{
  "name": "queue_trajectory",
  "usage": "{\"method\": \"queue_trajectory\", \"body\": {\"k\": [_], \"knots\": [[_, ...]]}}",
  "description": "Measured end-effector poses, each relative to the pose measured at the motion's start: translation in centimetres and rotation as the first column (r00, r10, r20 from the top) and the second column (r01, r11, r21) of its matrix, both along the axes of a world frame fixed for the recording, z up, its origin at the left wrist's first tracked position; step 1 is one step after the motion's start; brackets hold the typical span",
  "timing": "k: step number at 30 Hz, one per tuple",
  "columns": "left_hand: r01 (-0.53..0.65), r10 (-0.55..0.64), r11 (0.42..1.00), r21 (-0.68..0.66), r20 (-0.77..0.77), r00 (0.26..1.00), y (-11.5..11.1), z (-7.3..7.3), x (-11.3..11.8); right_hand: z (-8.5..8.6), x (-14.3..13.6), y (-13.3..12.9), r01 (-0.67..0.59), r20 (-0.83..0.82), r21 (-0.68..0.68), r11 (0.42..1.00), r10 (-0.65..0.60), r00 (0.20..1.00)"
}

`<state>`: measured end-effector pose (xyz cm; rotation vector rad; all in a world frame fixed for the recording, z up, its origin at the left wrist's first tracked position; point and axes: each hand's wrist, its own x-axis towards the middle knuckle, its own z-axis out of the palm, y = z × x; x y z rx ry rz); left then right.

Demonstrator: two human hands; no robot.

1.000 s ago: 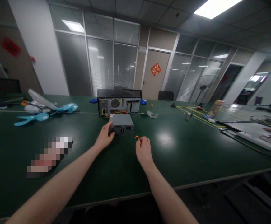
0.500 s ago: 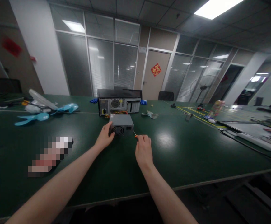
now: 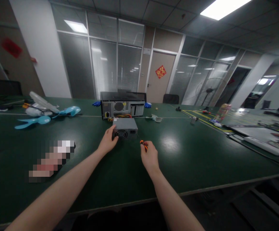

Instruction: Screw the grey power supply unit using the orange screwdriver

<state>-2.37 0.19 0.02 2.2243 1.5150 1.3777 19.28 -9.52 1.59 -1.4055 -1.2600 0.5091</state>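
Observation:
A grey computer power supply [image 3: 125, 123] sits on the green table, its round fan grille and socket facing me. My left hand [image 3: 108, 140] grips its left edge, thumb at the front by the fan and fingers along the side. My right hand [image 3: 150, 154] is closed around an orange and black screwdriver [image 3: 144, 145], just right of and nearer than the power supply. The thin shaft points up and left toward the unit's lower right corner; whether its tip touches is too faint to tell. Behind stands an open computer case [image 3: 122, 106] with coloured cables running out.
Light-blue fan blades [image 3: 35, 122] and white parts lie at the left. A pixelated oblong object [image 3: 51, 162] lies beside my left forearm. Beyond the power supply is a small clear plastic piece [image 3: 156, 118]. Blue gloves [image 3: 148, 105] show beside the case. Flat panels [image 3: 261, 133] lie at the right.
My right hand has drawn slightly right and down with the screwdriver, and its grip has turned so more of the handle shows. My left hand and the power supply stay put.

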Motion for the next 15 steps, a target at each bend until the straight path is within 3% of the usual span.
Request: {"method": "queue_trajectory", "body": {"k": [4, 9, 12, 15], "knots": [[0.003, -0.003, 1.000, 0.008, 0.003, 1.000, 0.0, 0.0, 0.0, -0.5, -0.1, 0.5, -0.174, -0.384, -0.093, 0.980, 0.126, 0.914], [0.005, -0.005, 1.000, 0.001, -0.006, 1.000, 0.0, 0.1, 0.0, 0.2, -0.3, 0.6, -0.365, -0.760, -0.178, 0.914, 0.108, 0.641], [0.002, -0.002, 1.000, 0.005, -0.008, 1.000, 0.0, 0.0, 0.0, 0.8, -0.2, 0.5, -0.465, -0.886, -0.197, 0.863, 0.047, 0.462], [0.001, -0.001, 1.000, 0.017, -0.008, 1.000, 0.1, -0.1, 0.1, 1.0, -0.2, 0.5, -0.472, -0.915, -0.186, 0.861, 0.024, 0.404]]}}
